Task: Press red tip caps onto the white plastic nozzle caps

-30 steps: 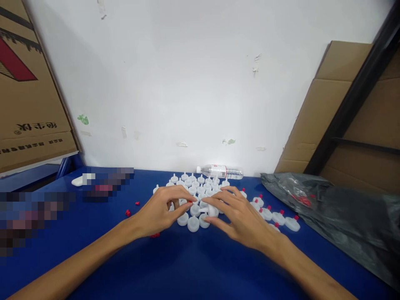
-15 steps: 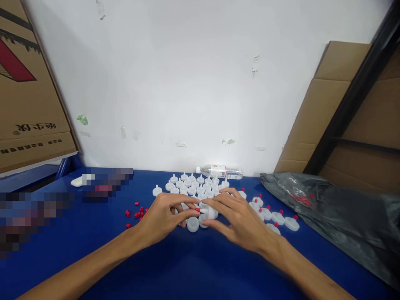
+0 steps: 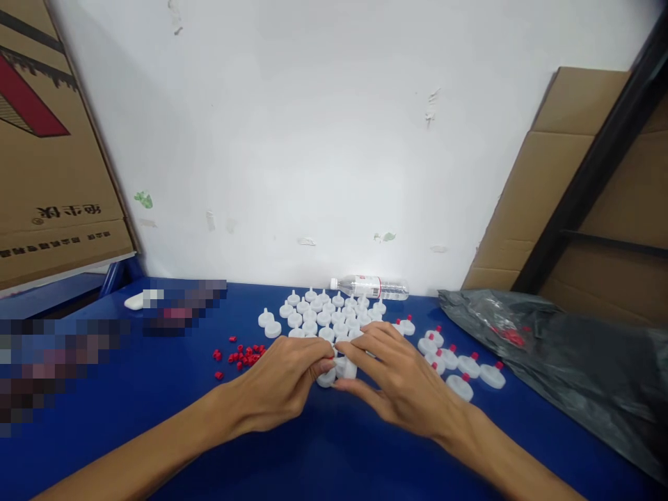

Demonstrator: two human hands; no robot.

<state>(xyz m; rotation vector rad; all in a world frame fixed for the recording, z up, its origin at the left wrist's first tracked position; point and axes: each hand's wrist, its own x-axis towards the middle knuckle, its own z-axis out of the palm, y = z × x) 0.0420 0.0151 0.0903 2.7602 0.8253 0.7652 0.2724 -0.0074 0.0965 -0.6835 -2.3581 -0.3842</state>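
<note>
My right hand [image 3: 394, 372] grips a white nozzle cap [image 3: 346, 367] by its wide round base, its spout turned toward the left. At the spout's tip, my left hand [image 3: 292, 372] pinches a small red tip cap, mostly hidden by the fingers. Past both hands stands a cluster of white nozzle caps [image 3: 309, 314] with bare upright spouts. Loose red tip caps [image 3: 253, 356] lie to the left of my left hand. Right of my right hand are several white nozzle caps with red tips [image 3: 460, 387].
A clear plastic bottle [image 3: 370, 287] lies along the wall. Grey plastic sheeting [image 3: 574, 362] covers the table's right side, with a clear bag of red pieces [image 3: 511, 335] on it. A white object [image 3: 136, 301] sits at the back left. A printed cardboard box [image 3: 62, 160] stands at the left.
My left fingers have closed more tightly around the red tip cap at the spout, covering most of it. The view has shifted slightly, and more loose red tip caps show.
</note>
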